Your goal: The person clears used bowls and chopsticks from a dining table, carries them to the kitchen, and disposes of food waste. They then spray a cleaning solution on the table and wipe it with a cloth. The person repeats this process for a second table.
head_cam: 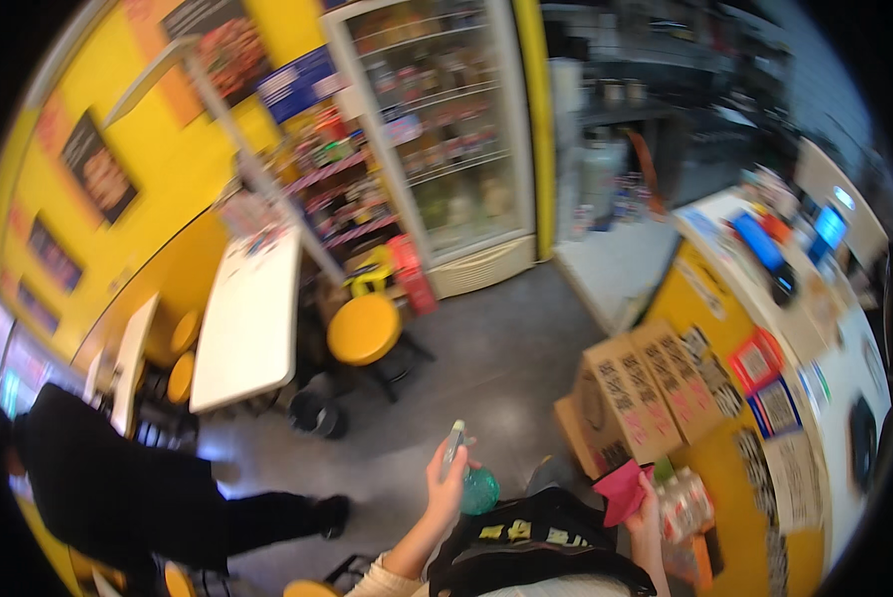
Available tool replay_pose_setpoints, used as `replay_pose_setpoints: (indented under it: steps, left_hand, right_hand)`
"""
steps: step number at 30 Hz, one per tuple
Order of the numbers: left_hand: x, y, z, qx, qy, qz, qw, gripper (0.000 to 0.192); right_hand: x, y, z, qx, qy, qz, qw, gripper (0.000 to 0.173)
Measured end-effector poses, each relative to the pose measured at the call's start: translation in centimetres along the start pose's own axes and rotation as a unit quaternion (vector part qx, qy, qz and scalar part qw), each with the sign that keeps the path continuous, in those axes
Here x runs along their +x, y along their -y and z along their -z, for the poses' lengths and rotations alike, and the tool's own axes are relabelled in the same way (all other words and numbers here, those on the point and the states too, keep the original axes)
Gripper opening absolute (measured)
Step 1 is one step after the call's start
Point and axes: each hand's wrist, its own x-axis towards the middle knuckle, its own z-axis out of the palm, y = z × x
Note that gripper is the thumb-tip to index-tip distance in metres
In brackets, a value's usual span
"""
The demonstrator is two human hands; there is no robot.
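My left hand (447,472), near the bottom centre, is closed round the neck of a spray bottle (481,491) with a translucent green body; its pale nozzle points up and away from me. To the right, my right hand (644,501) grips a pink-red cloth (620,492), folded and hanging to the left of the fingers. Between the two hands lies the black apron (536,533) that I wear, with yellowish writing on it.
Cardboard boxes (637,395) are stacked against the yellow counter (723,313) at right. Ahead stand a yellow stool (364,329), a black bin (317,415), a white table (249,321) and a glass-door fridge (446,134). A person in black (118,485) is at left.
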Motion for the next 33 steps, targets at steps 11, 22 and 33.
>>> replay_pose_setpoints:
  steps: [11, 22, 33]
  left_hand:
    - [14.3, -3.1, -0.6, -0.005, -0.252, -0.074, 0.965, 0.039]
    - [39.2, -2.7, 0.0, -0.039, -0.198, -0.073, 0.977, 0.042]
    - [61.9, -1.7, -5.1, 0.093, 0.047, -0.098, 0.990, 0.038]
  right_hand:
    - [25.7, 2.1, -18.7, -0.175, 0.123, -0.174, 0.961, 0.030]
    - [42.8, 4.6, -25.3, -0.136, 0.011, -0.175, 0.975, 0.030]
    - [43.3, 7.2, -25.6, 0.088, -0.093, -0.039, 0.991, 0.019]
